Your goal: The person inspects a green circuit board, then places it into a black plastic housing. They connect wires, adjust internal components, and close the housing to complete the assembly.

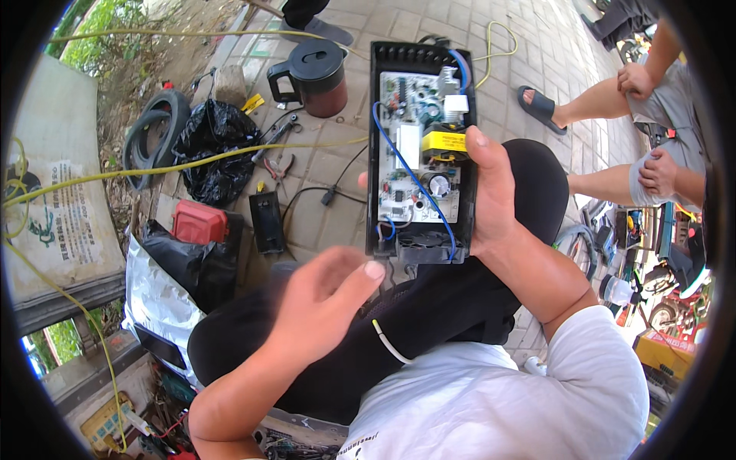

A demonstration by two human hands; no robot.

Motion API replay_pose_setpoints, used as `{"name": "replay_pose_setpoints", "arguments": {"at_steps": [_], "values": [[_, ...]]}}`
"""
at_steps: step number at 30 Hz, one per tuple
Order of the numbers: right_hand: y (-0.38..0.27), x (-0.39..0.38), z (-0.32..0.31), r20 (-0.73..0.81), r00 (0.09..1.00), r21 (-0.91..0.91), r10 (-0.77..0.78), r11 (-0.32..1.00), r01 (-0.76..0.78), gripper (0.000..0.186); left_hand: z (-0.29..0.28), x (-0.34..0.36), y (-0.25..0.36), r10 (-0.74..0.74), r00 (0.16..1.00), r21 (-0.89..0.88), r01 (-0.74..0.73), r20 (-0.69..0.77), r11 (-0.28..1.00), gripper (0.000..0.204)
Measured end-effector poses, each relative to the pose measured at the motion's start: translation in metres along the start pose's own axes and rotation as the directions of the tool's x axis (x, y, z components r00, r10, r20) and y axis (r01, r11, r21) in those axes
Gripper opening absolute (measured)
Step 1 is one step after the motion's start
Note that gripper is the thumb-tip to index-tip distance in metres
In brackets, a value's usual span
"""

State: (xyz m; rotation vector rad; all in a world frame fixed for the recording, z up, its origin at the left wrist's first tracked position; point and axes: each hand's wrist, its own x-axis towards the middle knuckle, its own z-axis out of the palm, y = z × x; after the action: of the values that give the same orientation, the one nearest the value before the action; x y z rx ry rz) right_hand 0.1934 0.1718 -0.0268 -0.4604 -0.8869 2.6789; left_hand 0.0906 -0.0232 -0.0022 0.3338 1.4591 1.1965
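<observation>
My right hand [494, 188] grips an opened black charger-like case [373, 153] from its right side, thumb over the edge; one fingertip shows past the left edge. Inside lies a circuit board [399, 172] with a yellow transformer [445, 142], a round capacitor [438, 185], pale heat sinks, blue wires [414, 175] and a small black fan [424, 244] at the near end. My left hand [326, 299] is just below the near left corner, thumb stretched out, fingers partly curled and blurred. It appears to hold nothing. A dark cord hangs near the thumb.
On the paving left are pliers [277, 166], a black cover [266, 222], a red box [199, 221], a black bag [218, 146] and tyres [157, 134]. A lidded jug [318, 80] stands beyond. Yellow hose [192, 159] crosses leftward. Another person's legs [598, 107] are at right.
</observation>
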Motion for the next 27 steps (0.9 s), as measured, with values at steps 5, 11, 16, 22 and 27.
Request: {"name": "replay_pose_setpoints", "arguments": {"at_steps": [5, 11, 16, 22, 27], "values": [[0.002, -0.001, 0.007, -0.024, 0.998, 0.007, 0.059, 0.998, -0.059, 0.076, -0.027, 0.004, 0.023, 0.751, 0.66, 0.496, -0.647, -0.018, 0.58, 0.025], [0.009, -0.004, 0.015, 0.028, 0.998, -0.018, 0.063, 0.998, -0.062, 0.069, -0.014, 0.008, 0.044, 0.709, 0.634, 0.823, -0.551, 0.308, 0.135, 0.029], [0.007, -0.008, 0.014, 0.071, 0.995, 0.002, 0.07, 0.998, -0.07, 0.057, -0.009, 0.003, 0.042, 0.723, 0.599, 0.856, -0.517, 0.344, 0.021, 0.033], [0.003, -0.011, 0.008, 0.094, 0.985, -0.015, 0.146, 0.989, -0.145, 0.08, -0.021, 0.008, 0.032, 0.889, 0.39, 0.807, -0.589, 0.238, 0.042, 0.036], [0.006, -0.012, 0.008, 0.173, 0.964, -0.093, 0.199, 0.978, -0.185, 0.09, -0.024, 0.012, 0.041, 0.88, 0.475, 0.542, -0.735, -0.018, 0.408, 0.038]]}}
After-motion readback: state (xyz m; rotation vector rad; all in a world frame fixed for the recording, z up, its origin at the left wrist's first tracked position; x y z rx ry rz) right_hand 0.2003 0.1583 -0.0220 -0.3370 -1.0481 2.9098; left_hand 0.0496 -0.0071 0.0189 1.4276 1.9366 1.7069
